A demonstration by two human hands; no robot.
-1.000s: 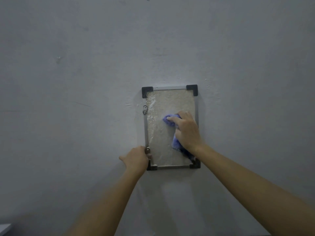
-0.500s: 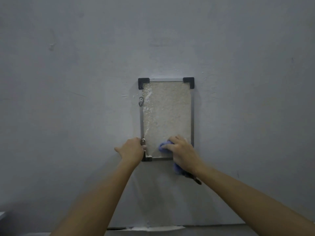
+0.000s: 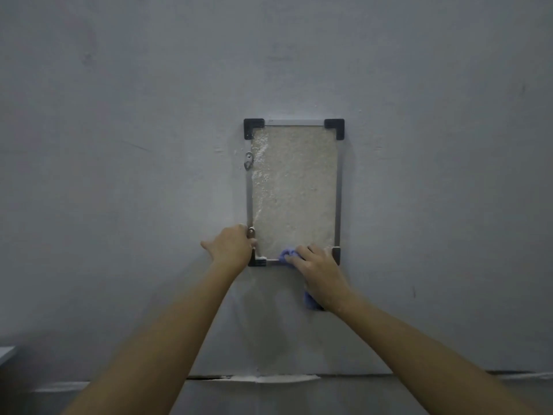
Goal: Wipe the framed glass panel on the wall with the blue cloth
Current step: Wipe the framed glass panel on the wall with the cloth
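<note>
A framed glass panel point(image 3: 294, 190) hangs upright on the grey wall, with a thin metal frame and black corner pieces. White specks streak the glass along its left side. My left hand point(image 3: 232, 245) grips the frame's left edge near the bottom corner. My right hand point(image 3: 318, 272) holds the blue cloth point(image 3: 285, 254) against the bottom edge of the glass, close to the right corner. A tail of the cloth hangs out under my wrist.
A small metal hanger clip point(image 3: 248, 161) sticks out from the frame's left edge. The grey wall point(image 3: 119, 175) is bare all round. A pale strip with a crack point(image 3: 269, 378) runs along the wall's foot. A white edge point(image 3: 6, 353) shows at far left.
My right hand has wiped the cloth down from the middle of the glass to its bottom edge. My left hand has kept its grip on the frame. The view has tilted down a little.
</note>
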